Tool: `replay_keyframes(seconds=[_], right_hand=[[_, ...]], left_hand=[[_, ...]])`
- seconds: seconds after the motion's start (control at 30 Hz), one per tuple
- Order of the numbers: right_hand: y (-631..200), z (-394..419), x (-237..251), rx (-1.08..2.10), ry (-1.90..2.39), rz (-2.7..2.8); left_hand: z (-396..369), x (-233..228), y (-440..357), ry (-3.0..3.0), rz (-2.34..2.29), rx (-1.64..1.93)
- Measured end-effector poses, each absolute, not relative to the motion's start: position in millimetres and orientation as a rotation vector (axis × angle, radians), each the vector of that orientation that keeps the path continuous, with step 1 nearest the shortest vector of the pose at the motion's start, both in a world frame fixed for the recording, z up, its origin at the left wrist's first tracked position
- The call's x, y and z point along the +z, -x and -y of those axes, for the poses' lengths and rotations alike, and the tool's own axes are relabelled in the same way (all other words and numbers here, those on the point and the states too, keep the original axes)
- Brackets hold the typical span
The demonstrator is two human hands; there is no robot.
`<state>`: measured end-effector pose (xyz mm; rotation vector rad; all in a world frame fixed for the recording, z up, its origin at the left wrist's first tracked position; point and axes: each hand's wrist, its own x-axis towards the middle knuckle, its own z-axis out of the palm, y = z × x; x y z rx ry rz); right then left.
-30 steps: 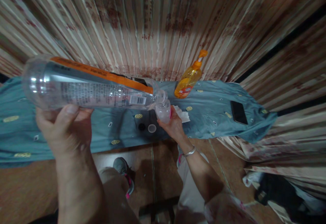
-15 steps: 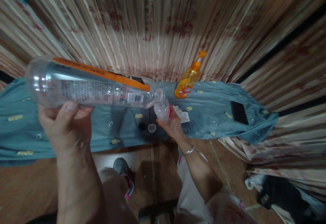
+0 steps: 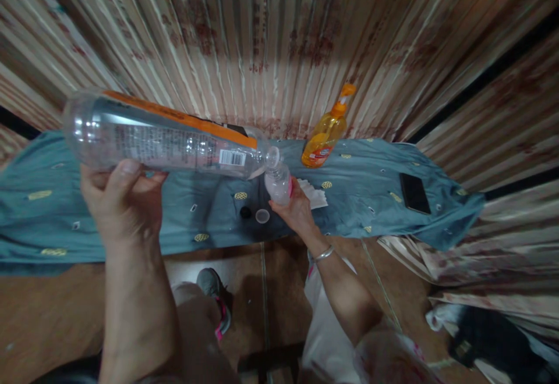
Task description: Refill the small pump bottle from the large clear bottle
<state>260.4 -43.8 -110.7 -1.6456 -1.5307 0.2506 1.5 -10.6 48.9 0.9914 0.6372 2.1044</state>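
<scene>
My left hand (image 3: 124, 206) grips the base end of a large clear plastic bottle (image 3: 170, 142) with an orange label, held almost level with its mouth pointing right and slightly down. The mouth rests at the opening of a small clear bottle (image 3: 278, 183) that my right hand (image 3: 297, 212) holds upright above a blue patterned cloth (image 3: 362, 192). A silver bangle sits on my right wrist. A small black cap (image 3: 246, 212) and a clear cap (image 3: 262, 216) lie on the cloth just left of my right hand.
An orange pump bottle (image 3: 325, 134) stands at the back of the cloth against a striped curtain. A white paper napkin (image 3: 315, 196) lies behind my right hand. A black phone (image 3: 414, 193) lies far right. Below are a brown floor, my shoe (image 3: 213, 291), and dark items at the lower right.
The big bottle and my left hand have drifted slightly right, and the bottle's base end is a little higher. The small bottle stays under its mouth.
</scene>
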Motion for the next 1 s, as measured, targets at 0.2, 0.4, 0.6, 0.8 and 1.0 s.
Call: replay_keyframes(seconds=[0.2,0.4,0.6,0.8,1.0], right_hand=[[-261.2,41.1,-113.3,0.267,1.645,1.534],[-260.3,40.8,-113.2,0.255,1.599,1.545],[-260.7,39.8,-116.1,0.252,1.611,1.542],[-260.2,39.2,-117.8,0.231,1.620,1.541],[-261.3,42.0,-112.4,0.257,1.586,1.577]], left_hand=[[9.7,45.5,3.4,-0.994,-0.660,2.113],[11.9,45.8,2.0,-0.973,-0.684,2.108],[13.3,46.6,-2.4,-1.004,-0.689,2.092],[12.8,47.6,-3.4,-0.987,-0.714,2.098],[13.3,47.4,-1.4,-1.011,-0.703,2.100]])
